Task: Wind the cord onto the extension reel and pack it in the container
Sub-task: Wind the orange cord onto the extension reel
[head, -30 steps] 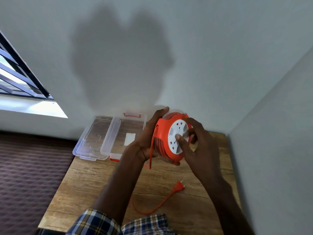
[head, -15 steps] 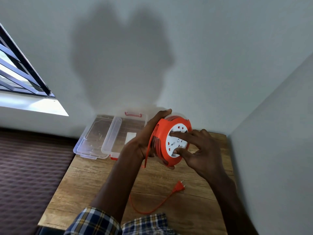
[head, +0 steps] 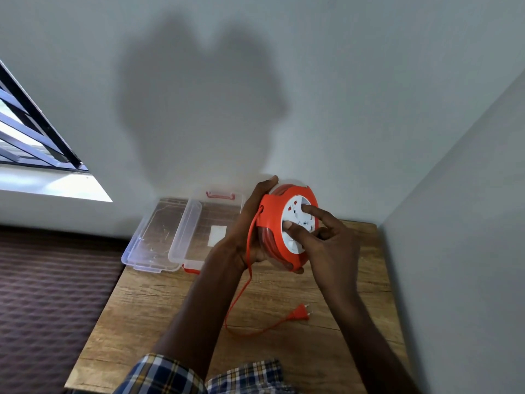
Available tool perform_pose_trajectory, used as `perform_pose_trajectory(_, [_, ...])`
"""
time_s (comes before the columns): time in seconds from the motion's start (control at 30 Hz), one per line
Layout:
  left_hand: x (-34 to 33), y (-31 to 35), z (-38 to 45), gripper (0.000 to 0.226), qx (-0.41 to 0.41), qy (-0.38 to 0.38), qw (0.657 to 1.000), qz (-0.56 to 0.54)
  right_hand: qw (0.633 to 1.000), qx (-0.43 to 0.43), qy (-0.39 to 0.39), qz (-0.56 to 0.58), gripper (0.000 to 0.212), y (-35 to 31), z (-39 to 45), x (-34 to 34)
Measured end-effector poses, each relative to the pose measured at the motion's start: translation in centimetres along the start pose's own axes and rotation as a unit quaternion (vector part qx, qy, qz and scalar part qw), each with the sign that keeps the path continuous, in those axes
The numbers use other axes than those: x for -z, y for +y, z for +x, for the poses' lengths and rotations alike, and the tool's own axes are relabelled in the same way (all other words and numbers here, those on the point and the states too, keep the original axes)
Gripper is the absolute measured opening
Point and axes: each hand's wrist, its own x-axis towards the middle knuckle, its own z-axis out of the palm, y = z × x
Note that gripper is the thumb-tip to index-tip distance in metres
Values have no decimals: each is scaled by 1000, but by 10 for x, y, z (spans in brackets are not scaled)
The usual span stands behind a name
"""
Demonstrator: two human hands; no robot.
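Observation:
I hold an orange extension reel [head: 272,220] with a white socket face upright above the wooden table [head: 159,302]. My left hand [head: 250,223] grips its back and rim from the left. My right hand [head: 324,240] presses fingertips on the white face, the other fingers curled. An orange cord [head: 241,297] hangs from the reel's left side, loops near the table's front and ends in an orange plug [head: 298,312] lying on the wood. The clear plastic container [head: 218,220] with red latches sits open at the table's back left, partly hidden by my left hand.
The container's clear lid [head: 153,237] lies to its left, overhanging the table's edge. Grey walls close the table in at the back and right. A window [head: 34,137] is at far left, dark patterned floor [head: 51,294] below it.
My right hand's fingers have shifted round the white face, turning it. The loose cord loop on the table has grown a little shorter, and the plug has barely moved.

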Motion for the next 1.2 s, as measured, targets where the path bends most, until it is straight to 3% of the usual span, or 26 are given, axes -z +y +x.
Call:
perform_pose_trajectory(0.13, [-5, -2, 0, 76, -26, 44, 998, 42, 981, -147, -3, 125, 48, -3, 2, -1])
perform_pose_trajectory(0.2, [-9, -1, 0, 75, -38, 51, 996, 67, 971, -177, -20, 157, 46, -3, 2, 0])
perform_pose_trajectory(0.27, [-10, 1, -2, 74, -41, 52, 995, 74, 989, -119, -27, 83, 57, -7, 0, 1])
perform_pose_trajectory(0.33, [-9, 2, -5, 73, -40, 51, 995, 71, 999, -9, -5, -40, 66, -9, -2, 6])
perform_pose_trajectory(0.4, [-7, 2, -6, 72, -37, 42, 996, 64, 985, 107, 9, -132, 54, -7, 1, 14])
perform_pose_trajectory(0.53, [-2, 5, -8, 73, -8, -2, 1000, 6, 934, 246, -128, -227, 41, 4, 17, 33])
perform_pose_trajectory(0.6, [3, 5, -9, 74, 7, -22, 999, -23, 919, 266, -163, -240, 48, 8, 19, 39])
perform_pose_trajectory(0.73, [8, 4, -10, 72, 20, -41, 999, -15, 908, 274, -162, -274, 63, 10, 19, 41])
perform_pose_trajectory(1.2, [7, 6, -13, 67, 7, -6, 1000, -5, 916, 235, -140, -294, 63, 0, 4, 28])
